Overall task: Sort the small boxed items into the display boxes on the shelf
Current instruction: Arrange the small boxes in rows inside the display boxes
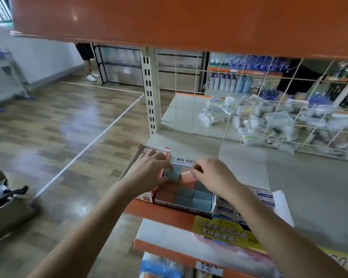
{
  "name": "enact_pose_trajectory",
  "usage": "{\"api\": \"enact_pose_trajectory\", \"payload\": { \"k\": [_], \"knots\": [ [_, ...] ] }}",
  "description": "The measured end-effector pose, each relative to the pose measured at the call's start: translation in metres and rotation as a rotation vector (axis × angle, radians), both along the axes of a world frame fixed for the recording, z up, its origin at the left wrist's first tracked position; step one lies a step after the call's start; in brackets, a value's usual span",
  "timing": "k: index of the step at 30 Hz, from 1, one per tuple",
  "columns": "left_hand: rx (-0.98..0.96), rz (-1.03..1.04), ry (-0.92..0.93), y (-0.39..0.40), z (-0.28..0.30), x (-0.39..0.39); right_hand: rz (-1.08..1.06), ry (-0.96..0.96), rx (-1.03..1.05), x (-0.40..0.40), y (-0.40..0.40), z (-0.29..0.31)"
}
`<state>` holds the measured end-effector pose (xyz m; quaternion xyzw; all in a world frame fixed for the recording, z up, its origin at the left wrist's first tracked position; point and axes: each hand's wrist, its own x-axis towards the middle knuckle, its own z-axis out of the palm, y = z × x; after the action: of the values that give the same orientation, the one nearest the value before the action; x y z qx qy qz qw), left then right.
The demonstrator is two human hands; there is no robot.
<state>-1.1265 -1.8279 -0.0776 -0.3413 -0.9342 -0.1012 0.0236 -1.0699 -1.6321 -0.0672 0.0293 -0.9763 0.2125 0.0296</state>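
Three display boxes are sitting side by side at the front edge of the shelf (189, 149). The left display box (149, 194), red and white, is lying mostly under the left hand (151, 167), so its contents are not countable. The middle display box (184, 194) is holding small boxed items packed in rows, grey-blue ones and orange-pink ones; roughly a dozen are showing, though the hands are covering the back rows and an exact count is not possible. The right display box (263, 195) is holding white and blue packets, partly hidden behind the right forearm.

The left hand is resting with loosely bent fingers over the wall between the left and middle boxes, its fingertips touching the grey-blue items (172, 174); whether it is gripping one cannot be told. The right hand (211, 173) is pinching one pink boxed item (188, 176) between thumb and fingers, holding it tilted just above the back rows of the middle box.

Behind the boxes a white wire grid (229, 93) is fencing off a heap of clear-wrapped packets (269, 119). One orange shelf board (189, 21) is hanging overhead. On the wooden floor (68, 127) at left one cardboard box (6, 213) is standing
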Motion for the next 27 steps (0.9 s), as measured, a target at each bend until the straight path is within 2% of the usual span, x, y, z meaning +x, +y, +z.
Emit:
{"api": "enact_pose_trajectory", "payload": {
  "k": [6,13,22,27],
  "knots": [
    [-0.074,-0.003,0.041,0.004,0.002,0.004,0.034,0.016,0.009,0.003,-0.003,0.0],
    [-0.002,-0.027,0.055,0.002,-0.002,0.004,0.086,0.022,0.138,0.006,-0.004,-0.008],
    [0.019,0.006,0.107,0.003,-0.003,0.009,0.102,0.026,0.184,0.007,-0.007,-0.011],
    [-0.034,0.021,0.131,0.008,0.001,0.01,0.1,0.061,0.167,0.009,-0.007,-0.01]
  ]
}}
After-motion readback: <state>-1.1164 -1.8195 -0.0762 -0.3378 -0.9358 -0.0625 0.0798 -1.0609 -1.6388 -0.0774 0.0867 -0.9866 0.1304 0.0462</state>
